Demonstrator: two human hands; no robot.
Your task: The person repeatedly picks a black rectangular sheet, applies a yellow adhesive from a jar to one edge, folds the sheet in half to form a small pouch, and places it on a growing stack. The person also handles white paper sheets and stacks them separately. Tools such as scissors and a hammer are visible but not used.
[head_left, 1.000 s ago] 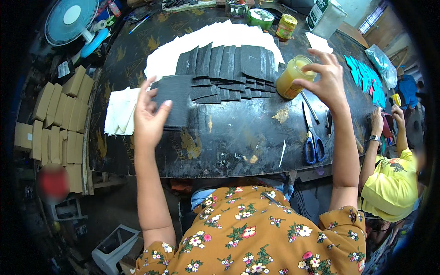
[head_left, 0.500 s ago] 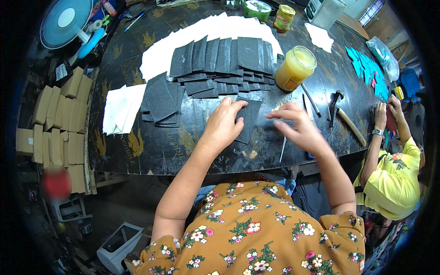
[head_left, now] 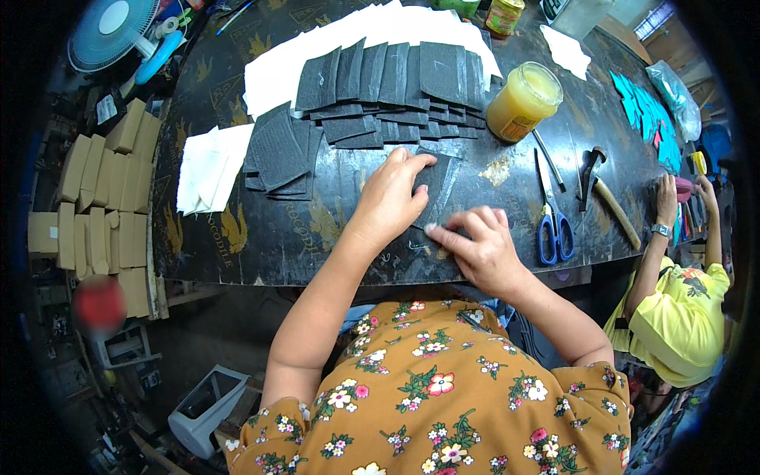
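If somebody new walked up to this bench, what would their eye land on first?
Probably the overlapping rows of black pieces in front of the fanned white sheets on the dark table. Next might come the jar of yellow contents to their right, with blue-handled scissors nearer the person. In front of the rows, the left hand touches another black piece.

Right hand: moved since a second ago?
Yes: the right hand went down-left in the view, from above the scissors to left of them.
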